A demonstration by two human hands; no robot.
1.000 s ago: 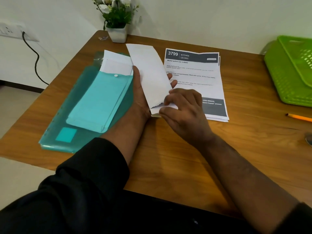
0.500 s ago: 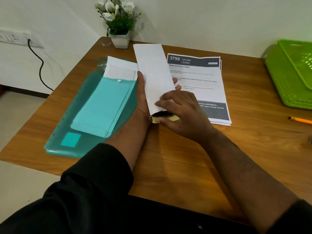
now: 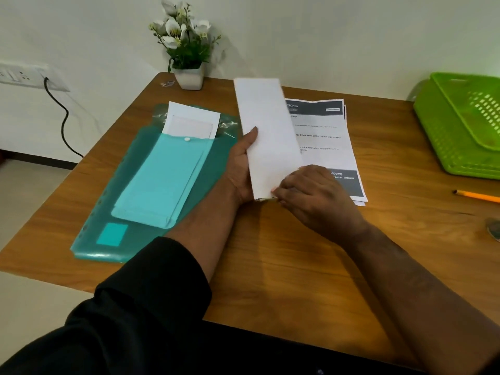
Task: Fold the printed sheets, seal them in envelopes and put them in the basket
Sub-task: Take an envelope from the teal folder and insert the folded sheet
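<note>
A long white envelope is held tilted above the table's middle. My left hand grips its left edge, thumb on the front. My right hand pinches the envelope's near end, where a thin yellowish strip shows at its fingertips. Behind the envelope lies a stack of printed sheets with a dark header and footer. The green basket stands at the table's far right.
A teal folder with a lighter teal pouch and white papers lies on the left. A white flower pot stands at the back edge. An orange pencil lies at the right. A wall socket with a black cable is on the left.
The dark opened flap at the envelope's near end, seen half a second ago, no longer shows; my right hand's fingers have closed over that end. The envelope has risen slightly.
</note>
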